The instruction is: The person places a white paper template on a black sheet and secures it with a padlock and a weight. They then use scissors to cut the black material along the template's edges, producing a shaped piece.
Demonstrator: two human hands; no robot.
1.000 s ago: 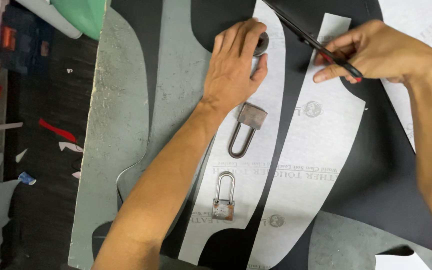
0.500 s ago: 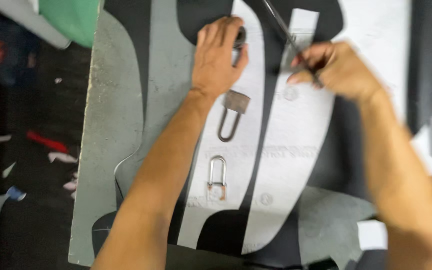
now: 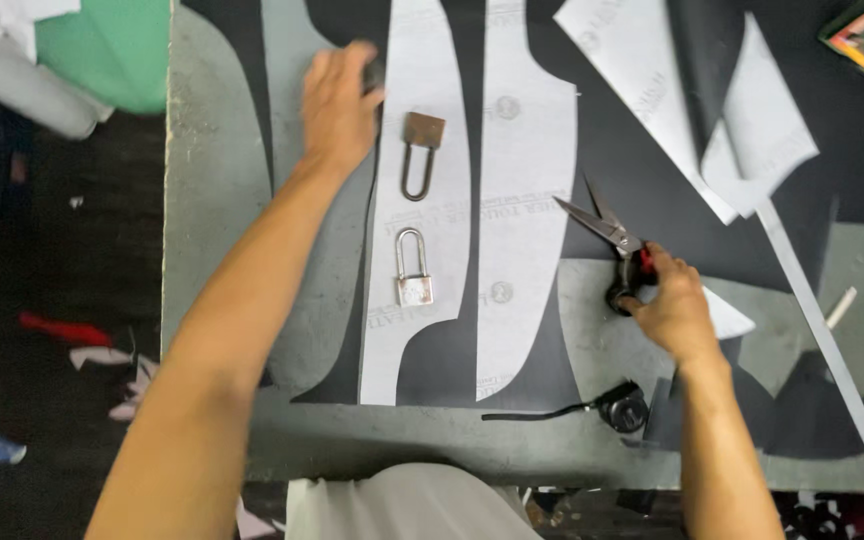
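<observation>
Head view, left to right: left hand [image 3: 340, 105] flat, fingers together, pressing on the dark fabric [image 3: 632, 160] at the far edge of the grey table [image 3: 207, 200], just beside the left paper pattern piece [image 3: 417, 230]. Best kept pressing there, palm down, so fabric and paper stay put. On that paper piece, two padlocks as weights: a dark one [image 3: 420, 152] farther off, a silvery one [image 3: 413, 270] nearer. Just to the right, a second long white pattern piece [image 3: 522, 200], curved at its near end, lying flat on the fabric. Farther right, right hand [image 3: 667, 305] closed around the handles of the scissors [image 3: 607, 235], blades slightly parted, tips pointing away and leftward over the fabric, apart from the paper. Probably wise to keep the tips low and follow the paper edge closely. Scissors metal-bladed, with dark handles and a touch of red. Near the front edge, a black tape measure [image 3: 622, 408].
</observation>
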